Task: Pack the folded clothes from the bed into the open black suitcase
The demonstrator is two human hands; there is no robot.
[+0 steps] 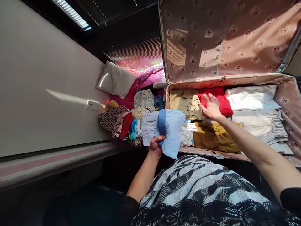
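Note:
My left hand (157, 145) grips a folded light-blue garment (172, 131) with a darker blue band, held up just left of the suitcase's near corner. The thumb lies on top of the cloth and the other fingers are mostly hidden. My right hand (211, 107) is spread, palm down, over a folded red garment (218, 100) inside the open suitcase (291, 125). Beside the red one lie beige folded clothes (181, 100) on the left and a white folded garment (254, 96) on the right. A mustard-brown garment (213, 138) lies nearer me.
Left of the suitcase are piled clothes (127, 125), a patterned cloth bundle (144, 99) and a pale pillow (116, 80) against the wall (42, 78). A socket (92, 105) is on that wall. The suitcase lid (225, 37) stands raised at the back.

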